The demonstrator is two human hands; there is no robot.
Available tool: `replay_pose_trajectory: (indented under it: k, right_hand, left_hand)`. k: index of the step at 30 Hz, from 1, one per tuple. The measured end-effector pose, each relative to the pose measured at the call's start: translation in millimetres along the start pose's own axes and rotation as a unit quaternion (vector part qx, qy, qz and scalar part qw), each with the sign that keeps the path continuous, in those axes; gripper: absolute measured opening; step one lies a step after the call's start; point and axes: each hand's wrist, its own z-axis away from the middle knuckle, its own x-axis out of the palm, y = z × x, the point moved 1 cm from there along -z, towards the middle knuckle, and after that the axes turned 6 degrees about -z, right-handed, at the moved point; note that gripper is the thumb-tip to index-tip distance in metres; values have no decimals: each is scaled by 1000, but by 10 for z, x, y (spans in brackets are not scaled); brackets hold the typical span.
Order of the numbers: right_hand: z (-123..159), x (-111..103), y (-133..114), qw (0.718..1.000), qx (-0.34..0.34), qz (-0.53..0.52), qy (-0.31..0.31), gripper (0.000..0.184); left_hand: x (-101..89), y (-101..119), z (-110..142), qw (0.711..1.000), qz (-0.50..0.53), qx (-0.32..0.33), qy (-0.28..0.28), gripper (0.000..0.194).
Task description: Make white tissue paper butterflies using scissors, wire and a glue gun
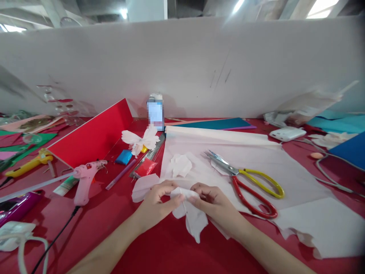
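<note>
Between my two hands is a white paper petal piece (196, 220) with several lobes, hanging over the red tabletop. My left hand (162, 198) pinches its upper left edge between thumb and fingers. On the upper right, my right hand (212, 198) grips the same piece, thumb on top. A thin stem-like line runs down its middle. Just beyond my fingers, a cut white paper shape (181, 165) lies on a large white paper sheet (285, 167). Scissors (236, 171) with one red and one yellow handle rest on that sheet, blades apart, to the right of my hands.
A pink glue gun (85, 180) and a yellow one (30, 165) lie left, near a red board (94, 133). A white paper flower (141, 140), blue packet (124, 156) and red packet (145, 168) lie ahead. A phone (155, 112) leans on the partition. Cables (327, 171) run right.
</note>
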Motion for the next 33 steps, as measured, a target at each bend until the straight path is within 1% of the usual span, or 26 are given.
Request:
replay_pose_trajectory:
  k: [4,6,8,11,13,16,18,21,25,29,33]
  right_hand:
    - [7,-33,16,1000,0,-15,1,33]
    - [9,-43,0,1000,-8,-1,5,34]
    - [12,-42,-21,1000,-7,13,-5,33]
    - [21,-34,-32,999,16,12,-30,31]
    - [25,-37,-19,999,30,21,-32,30]
    - [25,-54,11,999,30,28,-29,31]
    - [23,-72,23,999,32,16,-32,32]
    - [22,-99,17,999,35,11,-31,31]
    - [25,-108,-20,999,21,4,-27,27]
    - [37,-95,-39,999,28,-13,-28,26]
    - [44,-99,-39,999,33,0,-17,26]
  left_hand:
    - [-18,-19,-19,1000,22,-1,4,18]
    - [-21,-36,-21,999,49,-8,3,20]
    - [-10,-51,-18,998,61,-15,-3,21]
    - [24,-63,-16,999,44,-12,-17,23]
    - [42,-69,-18,999,28,-9,-20,22]
    - [41,-84,-26,1000,17,-11,-12,23]
    - [25,-101,-33,999,34,-15,-8,24]
    - [-5,-134,-41,996,86,-17,-6,23]
    - [-37,-167,-44,992,126,-17,17,23]
    - [-54,-163,-49,992,120,-1,44,24]
    - [-73,-158,-64,991,117,6,59,23]
